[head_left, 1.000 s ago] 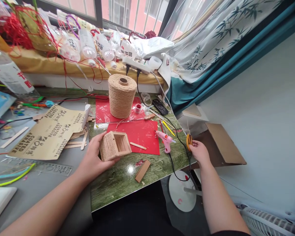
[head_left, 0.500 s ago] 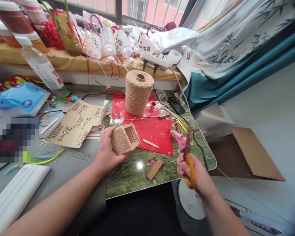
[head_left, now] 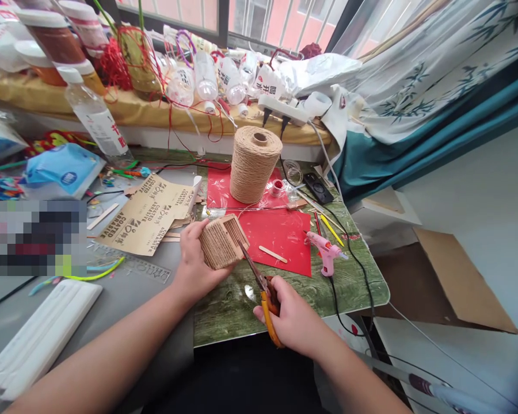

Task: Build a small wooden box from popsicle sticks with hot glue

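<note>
A small box wrapped in twine [head_left: 219, 246], its open side facing right, rests in my left hand [head_left: 196, 264], whose fingers and thumb close around it. My right hand [head_left: 291, 316] grips scissors with orange handles [head_left: 268, 307]. The blade tips reach up to the box's open edge; whether they touch it I cannot tell. Behind the box stands a large spool of twine [head_left: 254, 167], with a thin strand running from it towards the box. Red sheets [head_left: 280, 230] lie under the spool and beside the box, with a wooden craft stick [head_left: 273, 254] on one.
A pink glue gun [head_left: 327, 251] stands on the right, its black cord running over the table edge. Sandpaper sheets [head_left: 149, 215] and a clear ruler [head_left: 133, 261] lie on the left. Bottles crowd the sill, and a cardboard box [head_left: 461, 282] sits beyond the table's right edge.
My right hand has brought the scissors from the table's right edge leftward to the box. My left hand still holds the box. The view has shifted left.
</note>
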A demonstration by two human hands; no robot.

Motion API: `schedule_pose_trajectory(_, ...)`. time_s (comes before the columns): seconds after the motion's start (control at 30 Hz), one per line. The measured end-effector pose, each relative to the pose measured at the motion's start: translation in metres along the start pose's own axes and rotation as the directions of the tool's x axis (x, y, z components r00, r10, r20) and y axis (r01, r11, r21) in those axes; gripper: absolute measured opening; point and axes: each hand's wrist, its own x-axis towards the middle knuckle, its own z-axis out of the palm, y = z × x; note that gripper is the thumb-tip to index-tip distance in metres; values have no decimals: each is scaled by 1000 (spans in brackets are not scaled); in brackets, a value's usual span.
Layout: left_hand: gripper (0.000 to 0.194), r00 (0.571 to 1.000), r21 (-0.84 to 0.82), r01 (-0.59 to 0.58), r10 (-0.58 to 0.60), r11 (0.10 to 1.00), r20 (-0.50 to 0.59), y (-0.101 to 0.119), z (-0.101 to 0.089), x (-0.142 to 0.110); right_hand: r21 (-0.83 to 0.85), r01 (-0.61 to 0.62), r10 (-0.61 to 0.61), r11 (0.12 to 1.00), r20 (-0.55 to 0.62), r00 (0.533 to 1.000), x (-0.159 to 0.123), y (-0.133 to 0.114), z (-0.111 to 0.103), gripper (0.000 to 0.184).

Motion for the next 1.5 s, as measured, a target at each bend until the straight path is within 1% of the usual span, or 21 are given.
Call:
schedule_pose_trajectory(0.13, 108, 1000, -25, -15, 15, 1000, -2, 0, 0, -1, -9, -24, 25, 1000, 20, 999, 2, -4, -2, 36)
schedule_pose_trajectory(0.2, 110, 1000, -35, -19, 19, 999, -2, 0, 1, -2, 80, -12, 10, 997, 30, 1000, 4, -2, -3, 41)
schedule_pose_trajectory(0.23, 111, 1000, -37, -18, 18, 999, 0, -1, 2, -2, 165, -1, -8, 986, 56, 998, 5, 0, -3, 44)
schedule_pose_trajectory(0.3, 111, 1000, -39, -16, 16, 999, 4, -2, 2, -2, 407, 21, -93, 913, 158, 983, 8, 5, -2, 55)
schedule_pose_trajectory(0.37, 110, 1000, -38, -16, 16, 999, 10, -3, 3, -1, 628, 40, -229, 777, 224, 947, 10, 10, 1, 66)
schedule_pose_trajectory(0.4, 110, 1000, -36, -19, 20, 999, 9, -4, 3, -1, 690, 56, -276, 722, 212, 938, 12, 12, 3, 68)
schedule_pose_trajectory(0.43, 109, 1000, -35, -26, 26, 999, 6, -4, 3, 0, 722, 78, -291, 687, 175, 941, 14, 13, 5, 64)
schedule_pose_trajectory(0.5, 109, 999, -33, -37, 37, 999, -3, -5, 3, 0, 735, 106, -238, 670, 78, 968, 17, 16, 12, 48)
schedule_pose_trajectory(0.57, 110, 999, -34, -41, 41, 999, -6, -7, 3, 0, 746, 101, -166, 658, 13, 986, 20, 20, 18, 33)
schedule_pose_trajectory(0.63, 110, 999, -35, -35, 36, 999, 1, -8, 3, 0, 775, 118, -160, 621, -22, 987, 22, 24, 21, 30)
schedule_pose_trajectory(0.7, 110, 999, -36, -35, 35, 999, 8, -9, 3, 0, 785, 167, -213, 597, -45, 976, 23, 29, 23, 32)
schedule_pose_trajectory(0.8, 109, 999, -35, -43, 44, 998, 15, -10, 4, 0, 784, 215, -298, 582, -40, 954, 24, 35, 23, 37)
schedule_pose_trajectory(0.87, 108, 999, -37, -44, 45, 998, 19, -10, 5, -1, 786, 221, -324, 577, -28, 946, 25, 38, 22, 48)
schedule_pose_trajectory(0.93, 109, 999, -42, -41, 42, 998, 21, -11, 6, -1, 784, 199, -335, 587, 11, 942, 26, 39, 20, 67)
schedule_pose_trajectory(1.0, 110, 999, -45, -40, 41, 998, 20, -11, 6, -1, 764, 152, -321, 627, 76, 944, 27, 38, 18, 81)
schedule_pose_trajectory(1.07, 109, 999, -43, -41, 41, 998, 14, -12, 6, -1, 710, 121, -275, 694, 106, 956, 24, 34, 16, 82)
schedule_pose_trajectory(1.17, 110, 999, -36, -47, 47, 998, -3, -11, 6, -1, 546, 143, -192, 826, 34, 981, 15, 23, 14, 67)
schedule_pose_trajectory(1.23, 112, 998, -29, -62, 62, 998, -25, -11, 5, -2, 359, 126, -132, 925, -9, 991, 8, 14, 14, 50)
schedule_pose_trajectory(1.3, 113, 995, -22, -83, 82, 996, -50, -9, 4, -2, 150, 83, -78, 985, -39, 996, 4, 5, 14, 33)
schedule_pose_trajectory(1.4, 114, 991, -11, -109, 108, 994, -79, -7, 2, -4, -73, 55, -62, 996, -98, 993, 3, -6, 17, 25)
schedule_pose_trajectory(1.5, 116, 985, -1, -134, 133, 991, -108, -4, 1, -4, -166, 55, -79, 985, -145, 986, 5, -12, 19, 25)
